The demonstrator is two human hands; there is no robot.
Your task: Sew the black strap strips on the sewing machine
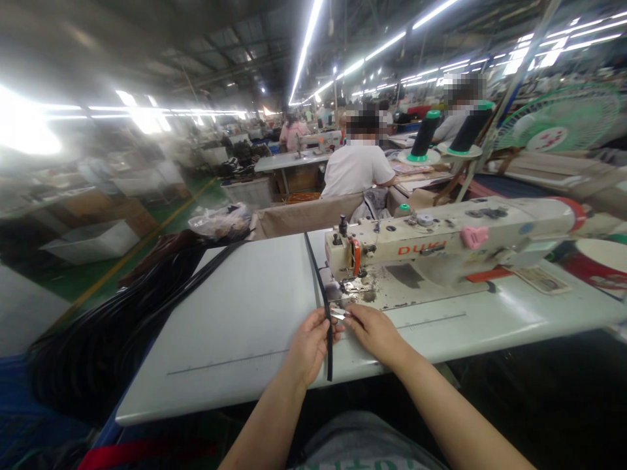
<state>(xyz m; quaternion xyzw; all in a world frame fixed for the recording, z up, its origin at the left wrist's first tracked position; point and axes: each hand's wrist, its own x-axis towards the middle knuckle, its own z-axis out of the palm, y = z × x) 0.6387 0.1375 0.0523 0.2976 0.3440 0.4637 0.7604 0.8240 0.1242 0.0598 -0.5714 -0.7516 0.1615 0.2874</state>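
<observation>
A narrow black strip [315, 264] runs across the pale sewing table from its far edge, past the machine's needle area, toward me. My left hand [309, 343] is closed on the strip close to its near end, which hangs down past the fingers. Just to the right, my right hand [375, 333] pinches a small shiny metal tool [337, 314] that looks like thread snips, its tip at the strip's edge. Whether the blades touch the strip I cannot tell. Beyond both hands stands the sewing machine [441, 238], its needle area left of the arm.
A large bundle of black strips [93, 346] hangs off the table's left side. Two black thread cones [424, 137] stand behind the machine, and a green fan [553, 124] is at right. A person in a white shirt [355, 168] sits ahead. A ruler scale [228, 362] marks the tabletop [245, 300].
</observation>
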